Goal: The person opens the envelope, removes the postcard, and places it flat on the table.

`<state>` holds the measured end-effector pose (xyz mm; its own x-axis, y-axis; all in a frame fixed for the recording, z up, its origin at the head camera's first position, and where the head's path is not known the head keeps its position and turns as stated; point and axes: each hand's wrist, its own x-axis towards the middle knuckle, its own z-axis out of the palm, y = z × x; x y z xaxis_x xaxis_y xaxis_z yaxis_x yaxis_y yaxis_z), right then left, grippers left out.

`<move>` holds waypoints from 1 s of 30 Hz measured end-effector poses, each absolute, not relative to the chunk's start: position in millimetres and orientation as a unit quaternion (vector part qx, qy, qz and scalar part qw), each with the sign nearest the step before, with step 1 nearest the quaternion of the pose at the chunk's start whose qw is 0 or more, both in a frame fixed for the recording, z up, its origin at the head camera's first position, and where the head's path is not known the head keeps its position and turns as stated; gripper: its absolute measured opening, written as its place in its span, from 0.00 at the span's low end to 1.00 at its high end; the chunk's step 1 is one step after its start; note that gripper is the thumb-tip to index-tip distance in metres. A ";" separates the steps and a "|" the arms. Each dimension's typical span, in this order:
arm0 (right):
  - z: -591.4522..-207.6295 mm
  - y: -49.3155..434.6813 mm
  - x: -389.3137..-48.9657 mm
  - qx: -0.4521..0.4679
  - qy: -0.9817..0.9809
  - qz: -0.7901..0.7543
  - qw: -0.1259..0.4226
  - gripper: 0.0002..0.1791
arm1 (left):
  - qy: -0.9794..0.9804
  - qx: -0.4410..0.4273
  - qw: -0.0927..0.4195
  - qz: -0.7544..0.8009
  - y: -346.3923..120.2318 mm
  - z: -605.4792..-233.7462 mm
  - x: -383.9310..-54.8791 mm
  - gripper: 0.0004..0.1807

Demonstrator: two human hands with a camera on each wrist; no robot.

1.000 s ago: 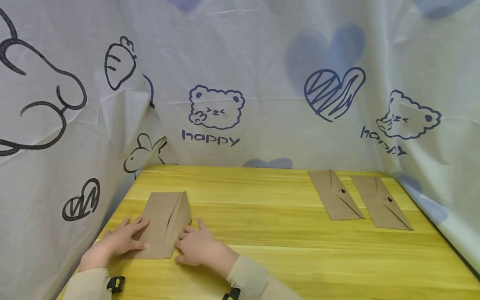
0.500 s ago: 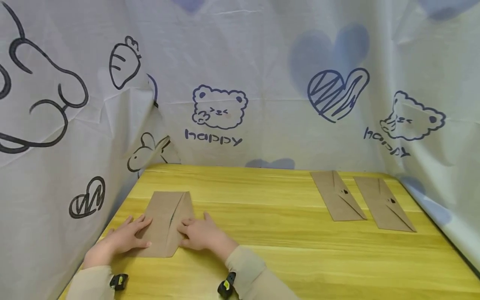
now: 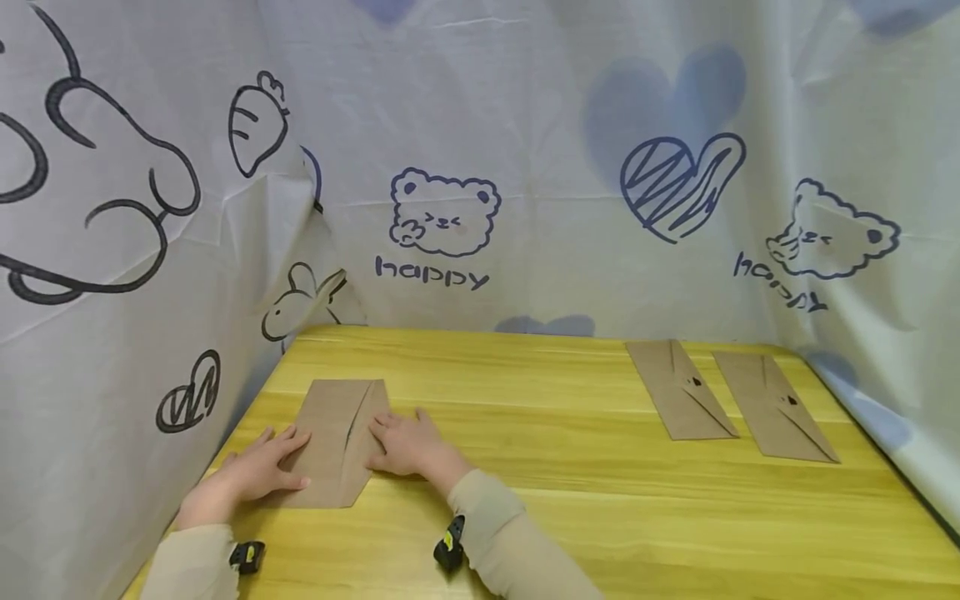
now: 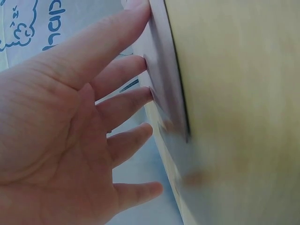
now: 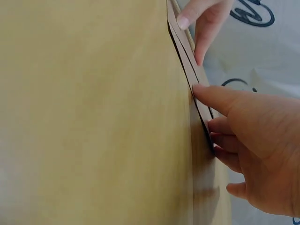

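Observation:
A brown kraft paper envelope (image 3: 326,450) lies at the left of the table, its flap (image 3: 372,433) folded along the right side with a narrow dark gap at the flap's inner edge. My left hand (image 3: 251,475) is spread, fingertips and thumb resting on the envelope's left part. In the left wrist view the left hand (image 4: 70,112) touches the paper with its thumb and nearest fingers. On the flap, my right hand (image 3: 412,446) presses with its fingertips. The right wrist view shows that right hand (image 5: 258,145) with thumb and fingers extended against the envelope (image 5: 187,51).
Two more brown envelopes, one (image 3: 675,400) beside the other (image 3: 772,417), lie at the back right, each with a small dark mark on its flap. The yellow wood-grain table (image 3: 540,433) is enclosed by a pale printed curtain (image 3: 555,225).
The envelope's flap has come down from slightly raised to nearly flat. My right hand has moved from the flap's outer edge up onto it. The left hand stays on the envelope.

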<state>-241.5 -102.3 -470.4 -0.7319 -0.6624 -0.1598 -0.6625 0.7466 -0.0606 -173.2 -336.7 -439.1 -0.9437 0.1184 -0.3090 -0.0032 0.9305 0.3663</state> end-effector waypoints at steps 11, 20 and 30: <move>-469.4 -99.3 -251.3 -0.370 0.924 -0.005 0.097 0.42 | 0.971 0.024 0.153 0.183 -337.1 -442.7 -174.3 0.49; -471.1 -99.7 -249.9 -0.366 0.925 -0.004 0.101 0.42 | 0.991 0.057 0.089 0.085 -320.4 -439.0 -170.1 0.36; -472.8 -101.1 -251.2 -0.366 0.926 -0.004 0.090 0.41 | 0.994 0.105 -0.010 0.025 -290.9 -444.5 -163.1 0.31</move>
<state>-251.2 -101.1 -472.8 -0.7161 -0.6787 -0.1628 -0.6772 0.7321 -0.0735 -163.1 -290.9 -444.5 -0.9777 0.2086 0.0248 0.2096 0.9766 0.0479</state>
